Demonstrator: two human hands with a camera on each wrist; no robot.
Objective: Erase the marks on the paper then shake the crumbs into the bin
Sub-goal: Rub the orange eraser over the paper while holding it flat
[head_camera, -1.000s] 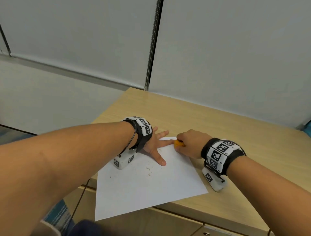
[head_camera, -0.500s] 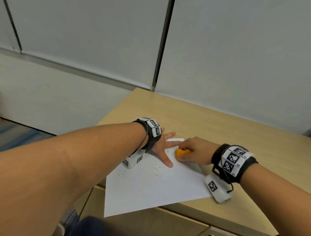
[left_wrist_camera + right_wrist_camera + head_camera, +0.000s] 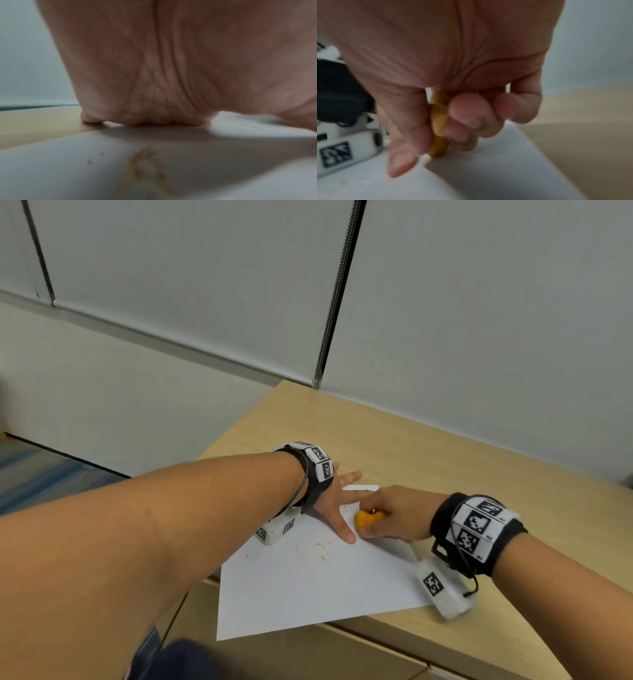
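A white sheet of paper lies on the wooden desk, its near corner hanging past the front edge. My left hand presses flat on the sheet's far part with fingers spread and straight. My right hand grips an orange eraser and holds it against the paper just right of the left thumb. In the right wrist view thumb and fingers pinch the eraser down onto the sheet. Small orange crumbs are scattered on the paper; the left wrist view shows blurred crumbs close up.
The desk stands against a grey panel wall with a dark vertical joint. Its left edge drops to a floor with blue carpet. Drawer fronts run under the desk's front edge. No bin is in view.
My right hand has drawn the eraser back toward me along the paper, from the far edge to beside the left thumb. The left hand has stayed pressed on the sheet.
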